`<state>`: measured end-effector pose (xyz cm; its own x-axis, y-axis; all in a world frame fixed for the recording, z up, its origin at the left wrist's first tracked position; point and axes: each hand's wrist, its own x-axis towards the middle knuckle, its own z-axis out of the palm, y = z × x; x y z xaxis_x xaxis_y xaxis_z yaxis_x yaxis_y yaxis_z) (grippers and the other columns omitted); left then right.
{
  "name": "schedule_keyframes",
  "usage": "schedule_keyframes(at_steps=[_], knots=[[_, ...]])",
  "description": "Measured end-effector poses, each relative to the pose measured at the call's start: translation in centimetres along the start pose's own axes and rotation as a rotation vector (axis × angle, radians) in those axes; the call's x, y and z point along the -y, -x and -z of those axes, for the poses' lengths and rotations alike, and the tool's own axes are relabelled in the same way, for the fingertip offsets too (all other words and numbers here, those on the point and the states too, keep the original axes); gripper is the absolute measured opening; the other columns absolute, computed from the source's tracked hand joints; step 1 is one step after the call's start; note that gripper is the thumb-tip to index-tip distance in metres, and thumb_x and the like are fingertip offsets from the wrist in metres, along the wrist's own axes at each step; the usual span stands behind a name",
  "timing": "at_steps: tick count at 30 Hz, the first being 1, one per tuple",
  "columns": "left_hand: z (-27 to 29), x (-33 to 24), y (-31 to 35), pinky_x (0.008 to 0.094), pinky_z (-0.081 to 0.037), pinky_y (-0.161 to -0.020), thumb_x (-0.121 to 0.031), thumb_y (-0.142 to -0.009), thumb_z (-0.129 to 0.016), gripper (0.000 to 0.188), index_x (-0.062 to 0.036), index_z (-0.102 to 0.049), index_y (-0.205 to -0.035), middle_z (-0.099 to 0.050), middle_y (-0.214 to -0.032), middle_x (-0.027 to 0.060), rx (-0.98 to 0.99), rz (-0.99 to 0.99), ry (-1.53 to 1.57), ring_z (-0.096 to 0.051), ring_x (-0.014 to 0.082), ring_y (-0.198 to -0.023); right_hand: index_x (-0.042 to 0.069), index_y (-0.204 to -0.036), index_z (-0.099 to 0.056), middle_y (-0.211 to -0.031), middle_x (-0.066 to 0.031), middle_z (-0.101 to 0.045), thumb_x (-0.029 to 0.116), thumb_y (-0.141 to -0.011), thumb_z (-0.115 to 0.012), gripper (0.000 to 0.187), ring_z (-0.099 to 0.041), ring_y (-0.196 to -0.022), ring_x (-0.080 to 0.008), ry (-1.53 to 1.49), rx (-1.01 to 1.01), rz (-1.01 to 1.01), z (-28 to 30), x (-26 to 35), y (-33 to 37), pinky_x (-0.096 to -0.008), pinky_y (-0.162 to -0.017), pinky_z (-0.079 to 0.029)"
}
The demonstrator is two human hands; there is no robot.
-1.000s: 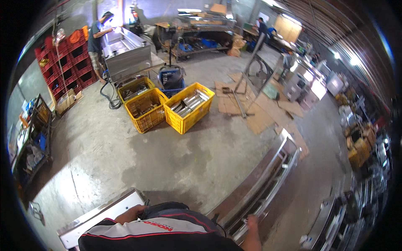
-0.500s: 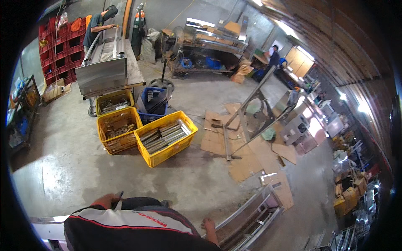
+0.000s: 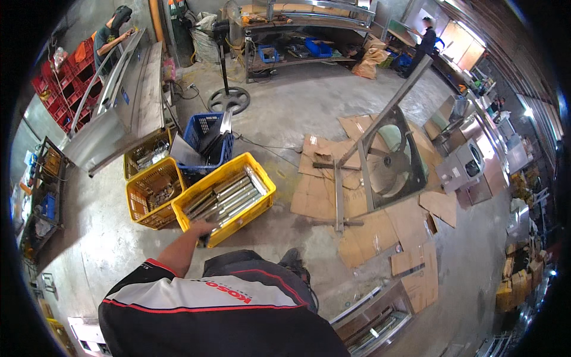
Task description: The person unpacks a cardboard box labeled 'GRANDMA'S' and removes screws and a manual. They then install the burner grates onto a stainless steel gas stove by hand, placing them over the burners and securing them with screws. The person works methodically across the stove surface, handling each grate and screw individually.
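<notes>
Crate (image 3: 244, 220) (foremost, yellow) lies just beside the left hand (image 3: 202, 228).

And I'm counting three yellow crates (image 3: 247, 220) of metal pieces (image 3: 229, 199), one big blue crate (image 3: 226, 154), two co-workers (image 3: 108, 40), maybe a third, too small to tell!

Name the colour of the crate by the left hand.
Yellow. The crate by the left hand shows best in the head view.

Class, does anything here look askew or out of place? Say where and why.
The cardboard, right of the crate at the left hand: sheets lie at mismatched angles, overlapping untidily on the floor beneath a metal frame.
</notes>
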<state>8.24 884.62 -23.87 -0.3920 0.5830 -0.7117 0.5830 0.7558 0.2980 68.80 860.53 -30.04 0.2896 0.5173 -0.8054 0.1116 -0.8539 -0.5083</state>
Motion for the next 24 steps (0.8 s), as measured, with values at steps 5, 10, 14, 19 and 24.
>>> schedule_keyframes(at_steps=[5,10,14,19,24], knots=[[-4.7,-0.4,-5.5,0.0404,-0.054,-0.079,-0.061,-0.071,-0.076,0.074,0.0003,-0.072,-0.112,-0.071,-0.105,0.0166,0.318,-0.076,-0.155,-0.068,0.0267,-0.091,0.003,-0.117,-0.061,-0.093,-0.0102,-0.068,0.024,-0.094,-0.063,0.031,-0.066,-0.073,-0.0184,0.013,0.017,0.341,3.3,29.8,-11.5,-0.0321,-0.056,-0.051],[-5.2,-9.1,-8.4,0.0403,-0.054,-0.080,-0.059,-0.072,-0.077,0.070,-0.0008,-0.072,-0.111,-0.071,-0.107,0.0150,0.383,0.171,0.032,-0.068,0.0262,-0.093,0.006,-0.125,-0.056,-0.099,-0.0081,-0.068,0.020,-0.095,-0.061,0.033,-0.066,-0.079,-0.0175,0.012,0.222,0.484,0.9,57.8,-17.1,-0.0297,-0.060,-0.051],[-1.8,-19.5,-16.9,0.0400,-0.054,-0.082,-0.056,-0.073,-0.077,0.068,-0.0008,-0.072,-0.112,-0.071,-0.109,0.0150,0.350,0.244,0.192,-0.067,0.0262,-0.095,0.005,-0.127,-0.055,-0.102,-0.0100,-0.069,0.018,-0.093,-0.062,0.037,-0.067,-0.080,-0.0200,-0.047,0.479,0.415,-3.4,69.0,-26.9,-0.0306,-0.060,-0.052],[11.9,-41.7,-27.7,0.0397,-0.055,-0.083,-0.052,-0.074,-0.079,0.065,-0.0008,-0.071,-0.113,-0.070,-0.112,0.0150,0.244,0.146,0.222,-0.067,0.0262,-0.097,0.006,-0.127,-0.055,-0.101,-0.0091,-0.067,0.021,-0.095,-0.062,0.036,-0.066,-0.078,-0.0199,-0.106,0.527,0.161,-8.5,81.4,-33.1,-0.0316,-0.059,-0.052],[26.4,-58.7,-43.9,0.0408,-0.050,-0.094,-0.061,-0.065,-0.080,0.092,0.0053,-0.061,-0.125,-0.066,-0.118,0.0247,0.010,-0.147,0.157,-0.065,0.0336,-0.109,0.006,-0.126,-0.056,-0.100,-0.0090,-0.068,0.027,-0.094,-0.064,0.039,-0.067,-0.078,-0.0200,-0.135,0.604,0.239,-13.4,96.3,-40.1,-0.0330,-0.062,-0.055]])
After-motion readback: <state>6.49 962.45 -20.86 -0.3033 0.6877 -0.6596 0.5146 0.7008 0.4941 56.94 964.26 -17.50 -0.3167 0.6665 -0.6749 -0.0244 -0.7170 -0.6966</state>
